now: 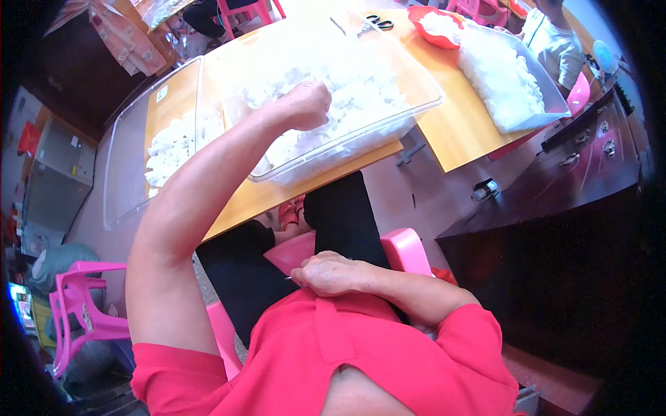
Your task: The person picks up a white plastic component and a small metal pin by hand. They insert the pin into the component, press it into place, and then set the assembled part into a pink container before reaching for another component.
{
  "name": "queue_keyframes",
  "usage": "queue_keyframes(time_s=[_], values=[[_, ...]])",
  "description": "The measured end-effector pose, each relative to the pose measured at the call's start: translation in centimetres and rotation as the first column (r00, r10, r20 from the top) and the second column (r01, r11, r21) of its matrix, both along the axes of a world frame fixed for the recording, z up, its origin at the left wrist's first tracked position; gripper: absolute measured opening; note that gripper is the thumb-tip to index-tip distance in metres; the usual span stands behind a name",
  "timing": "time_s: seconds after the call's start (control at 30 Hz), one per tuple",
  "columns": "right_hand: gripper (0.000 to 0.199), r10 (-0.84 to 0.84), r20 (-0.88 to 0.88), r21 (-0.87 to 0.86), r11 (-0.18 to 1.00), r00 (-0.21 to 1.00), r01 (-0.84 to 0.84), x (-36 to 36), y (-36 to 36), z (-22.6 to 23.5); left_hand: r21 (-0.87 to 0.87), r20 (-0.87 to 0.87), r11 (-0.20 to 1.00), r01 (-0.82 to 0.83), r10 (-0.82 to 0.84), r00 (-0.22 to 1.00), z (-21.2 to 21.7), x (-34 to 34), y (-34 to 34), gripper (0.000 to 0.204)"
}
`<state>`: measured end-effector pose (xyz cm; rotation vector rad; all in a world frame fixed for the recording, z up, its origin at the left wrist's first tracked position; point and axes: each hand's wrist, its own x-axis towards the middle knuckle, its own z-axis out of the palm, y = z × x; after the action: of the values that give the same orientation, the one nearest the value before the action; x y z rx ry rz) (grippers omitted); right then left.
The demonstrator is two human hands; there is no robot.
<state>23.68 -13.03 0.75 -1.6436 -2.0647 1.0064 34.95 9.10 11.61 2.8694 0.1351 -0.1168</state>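
Note:
My left hand (305, 105) is closed in a loose fist over a clear plastic bin (340, 145). Inside that bin lie many small white pieces (368, 93), overexposed and too blurred to name. Whatever the left fingers hold, if anything, is hidden. Low in front of my lap, my right hand (327, 274) is closed as well. From its fingers, on the left side, sticks the tip of a thin pale thing (288, 278); the rest is covered by the hand.
The bin rests on a wooden table (444, 139). Left of it, another clear container (125, 159) holds white pieces (173, 149). At the right stand a filled white tub (510, 83) and a red bowl (437, 28), with scissors (379, 23) nearby. Pink chairs (83, 312) and a person (551, 41) are around.

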Motion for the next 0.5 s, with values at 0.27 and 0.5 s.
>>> queue_keyframes(time_s=[0.27, 0.5], values=[[0.023, -0.002, 0.085, 0.052, 0.999, 0.996, -0.003, -0.1, 0.2, 1.2, -0.701, 0.257, 0.712, -0.05, 0.317, 0.913, 6.0, -7.7, -0.3, 0.012], [0.026, -0.261, -0.364, 0.231, 0.904, 0.894, 0.359, -0.5, 0.1, -0.8, -0.958, 0.286, 0.139, 0.25, 0.481, 0.829, 4.0, -23.8, -5.6, 0.034]])
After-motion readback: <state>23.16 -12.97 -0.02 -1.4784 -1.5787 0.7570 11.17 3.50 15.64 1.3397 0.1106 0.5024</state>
